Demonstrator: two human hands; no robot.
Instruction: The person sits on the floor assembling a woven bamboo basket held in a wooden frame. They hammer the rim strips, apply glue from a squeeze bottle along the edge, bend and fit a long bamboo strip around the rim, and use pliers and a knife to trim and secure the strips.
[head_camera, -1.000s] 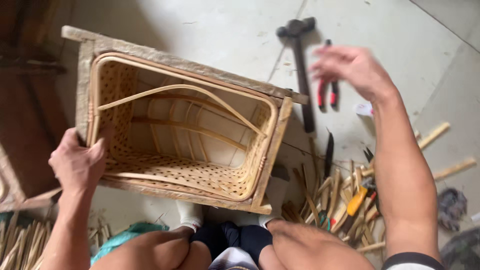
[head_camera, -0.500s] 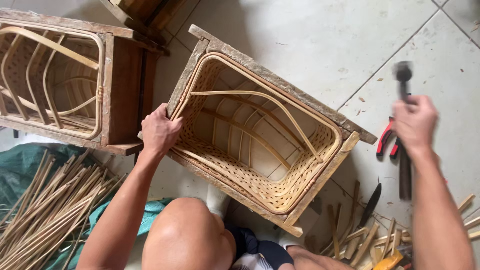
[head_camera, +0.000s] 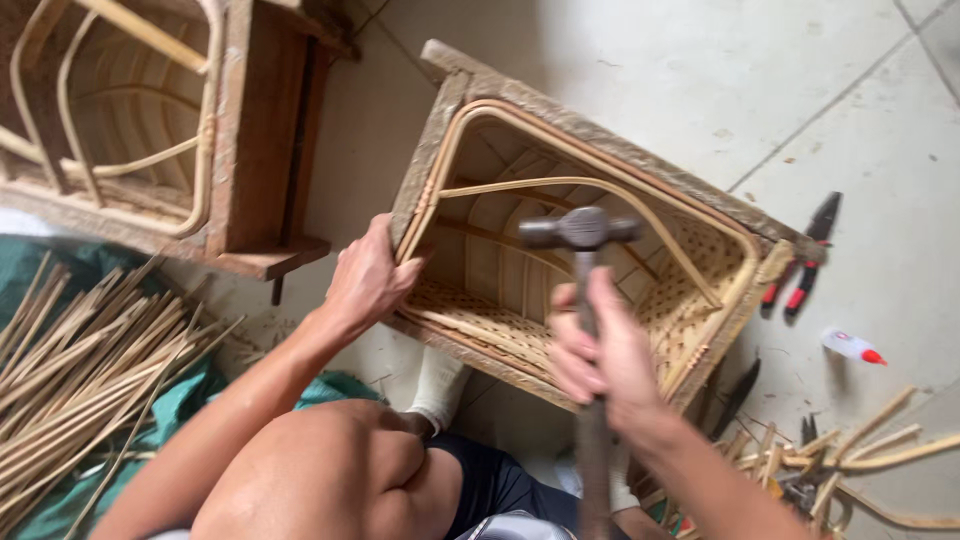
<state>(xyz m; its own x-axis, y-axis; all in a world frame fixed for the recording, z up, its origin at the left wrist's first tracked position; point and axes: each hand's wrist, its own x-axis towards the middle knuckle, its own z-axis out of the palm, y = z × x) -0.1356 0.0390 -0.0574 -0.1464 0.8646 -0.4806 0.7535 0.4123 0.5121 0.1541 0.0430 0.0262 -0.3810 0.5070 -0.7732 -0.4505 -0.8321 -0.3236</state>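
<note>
The right hand (head_camera: 600, 355), empty and open a second ago, is now closed around a hammer (head_camera: 582, 300), raised over the rattan basket (head_camera: 590, 250); its nine-o'clock corner is gripped by the left hand (head_camera: 368, 280).

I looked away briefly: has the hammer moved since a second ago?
Yes. The hammer lay on the floor beside the red pliers; now the right hand holds it over the basket, away from them.

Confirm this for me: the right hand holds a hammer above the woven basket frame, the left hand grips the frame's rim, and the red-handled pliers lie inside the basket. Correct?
Not quite. The red-handled pliers lie on the tiled floor beside the woven basket frame, not inside it, as the head view shows. The rest holds: the right hand holds the hammer above the frame, and the left hand grips its rim.
</note>
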